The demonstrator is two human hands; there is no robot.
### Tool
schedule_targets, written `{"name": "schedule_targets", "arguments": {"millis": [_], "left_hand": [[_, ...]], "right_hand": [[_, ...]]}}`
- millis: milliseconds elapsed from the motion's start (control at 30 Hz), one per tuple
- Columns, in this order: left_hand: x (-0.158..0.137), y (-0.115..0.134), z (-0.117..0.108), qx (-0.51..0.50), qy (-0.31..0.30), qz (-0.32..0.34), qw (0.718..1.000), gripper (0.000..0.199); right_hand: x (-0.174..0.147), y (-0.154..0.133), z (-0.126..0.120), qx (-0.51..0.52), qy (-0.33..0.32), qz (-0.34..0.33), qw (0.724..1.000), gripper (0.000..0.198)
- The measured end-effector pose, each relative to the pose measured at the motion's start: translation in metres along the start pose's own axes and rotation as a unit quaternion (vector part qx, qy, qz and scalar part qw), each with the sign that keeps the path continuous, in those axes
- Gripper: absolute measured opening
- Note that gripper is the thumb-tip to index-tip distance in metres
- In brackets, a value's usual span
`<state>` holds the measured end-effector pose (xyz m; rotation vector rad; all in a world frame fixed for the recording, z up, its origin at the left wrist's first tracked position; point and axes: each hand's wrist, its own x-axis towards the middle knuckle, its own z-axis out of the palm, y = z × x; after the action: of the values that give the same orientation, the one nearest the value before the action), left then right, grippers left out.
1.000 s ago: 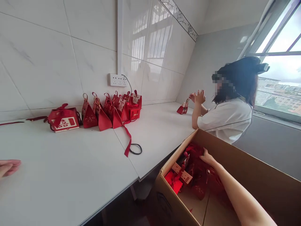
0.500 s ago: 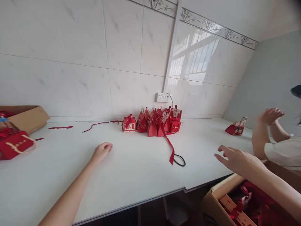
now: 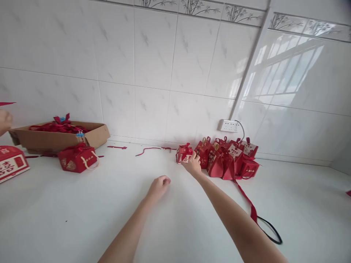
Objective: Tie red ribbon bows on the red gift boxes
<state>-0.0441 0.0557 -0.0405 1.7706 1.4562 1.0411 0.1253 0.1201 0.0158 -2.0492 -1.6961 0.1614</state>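
My right hand point(image 3: 193, 165) reaches over the table and closes round the right front of a small red gift box point(image 3: 184, 151) with a ribbon bow on top. Part of the box's pale front label is covered by the fingers. Just to the right stands a cluster of red gift boxes point(image 3: 223, 159) with ribbon loops. Nearer to me, my left hand point(image 3: 159, 187) hovers above or rests on the white table point(image 3: 175, 219), its fingers curled and nothing showing in them.
An open cardboard box point(image 3: 55, 140) full of red ribbons stands at the left by the wall. Before it sit a red box with rope handles point(image 3: 78, 157) and another red box point(image 3: 12, 163). Another person's hand point(image 3: 4, 121) is at the left edge. A black loop point(image 3: 274, 233) lies at right.
My view has swung left. My right hand has left the space above the carton at the lower right and come to the small bowed gift box. My left hand stays curled near the table.
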Motion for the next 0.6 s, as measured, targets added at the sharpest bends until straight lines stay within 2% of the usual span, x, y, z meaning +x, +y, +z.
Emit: {"name": "schedule_targets", "arguments": {"millis": [100,233,300,367,433,467,533,600], "left_hand": [[0.001,0.000,0.000,-0.015,0.010,-0.004,1.000,0.022],[0.004,-0.001,0.003,-0.034,0.046,-0.005,0.998,0.021],[0.007,-0.003,0.004,-0.037,0.090,-0.001,0.995,0.020],[0.013,-0.010,-0.002,-0.033,0.172,-0.009,0.984,0.027],[0.021,-0.020,-0.019,-0.021,0.282,-0.035,0.959,0.041],[0.025,-0.027,-0.033,-0.013,0.338,-0.054,0.940,0.047],[0.031,-0.043,-0.070,0.003,0.437,-0.096,0.894,0.056],[0.032,-0.059,-0.115,0.018,0.512,-0.144,0.847,0.060]], "right_hand": [[0.022,-0.023,0.018,0.015,0.042,0.067,0.997,0.089],[0.038,-0.029,0.021,0.021,0.063,0.084,0.994,0.078],[0.039,-0.027,0.020,0.018,0.064,0.073,0.995,0.076],[0.032,-0.021,0.020,0.014,0.068,0.048,0.996,0.083],[0.015,-0.009,0.025,0.012,0.076,-0.018,0.997,0.081],[0.003,0.001,0.029,0.012,0.094,-0.098,0.991,0.073],[-0.024,0.023,0.039,0.022,0.097,-0.257,0.961,0.058],[-0.047,0.045,0.049,0.034,0.090,-0.343,0.934,0.046]]}}
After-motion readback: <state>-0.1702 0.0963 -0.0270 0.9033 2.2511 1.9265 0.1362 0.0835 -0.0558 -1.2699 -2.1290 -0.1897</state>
